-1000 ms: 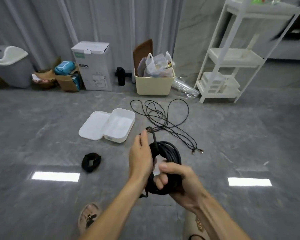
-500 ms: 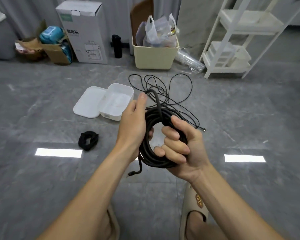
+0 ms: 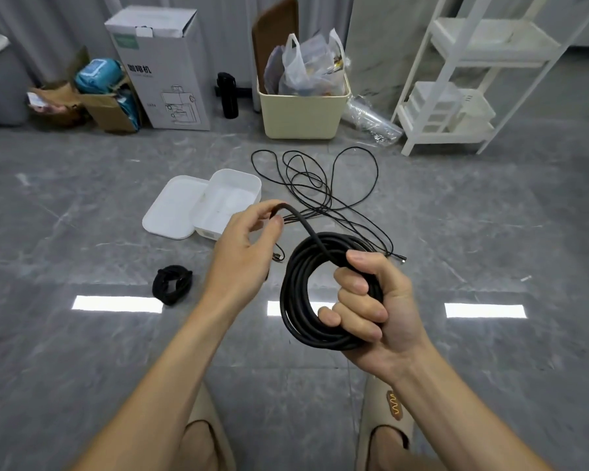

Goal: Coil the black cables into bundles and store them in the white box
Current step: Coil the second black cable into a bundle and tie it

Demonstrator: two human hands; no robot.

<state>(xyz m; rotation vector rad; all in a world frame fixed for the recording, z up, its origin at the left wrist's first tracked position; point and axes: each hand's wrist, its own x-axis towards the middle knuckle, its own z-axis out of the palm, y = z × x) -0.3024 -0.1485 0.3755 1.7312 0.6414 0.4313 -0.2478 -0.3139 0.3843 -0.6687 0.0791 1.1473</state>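
So we're near the end of coiling the thick black cable (image 3: 306, 290): our right hand (image 3: 374, 311) has its fingers wrapped tight around the right side of the coil, holding the loops together in front of us, while our left hand (image 3: 245, 253) pinches the free tail end (image 3: 286, 212) between thumb and fingertips, up at about 11 o'clock from the coil. Looks like the wrap-off step, so the next move is probably to wind that tail around the loops or tuck it through so the bundle doesn't spring open, then drop it in the white box (image 3: 230, 202), which sits open on the floor at 12 o'clock from our left hand with its lid (image 3: 174, 212) beside it. There's a small finished bundle (image 3: 172, 283) lying on the floor at 9 o'clock from the coil, not in the box yet, and a thin cable (image 3: 320, 185) lying loose at 12 o'clock, so plenty left to do. Compared with half a second ago, the left hand has come off the coil's left side and pulled the tail out and away, and the right hand now carries the coil alone.
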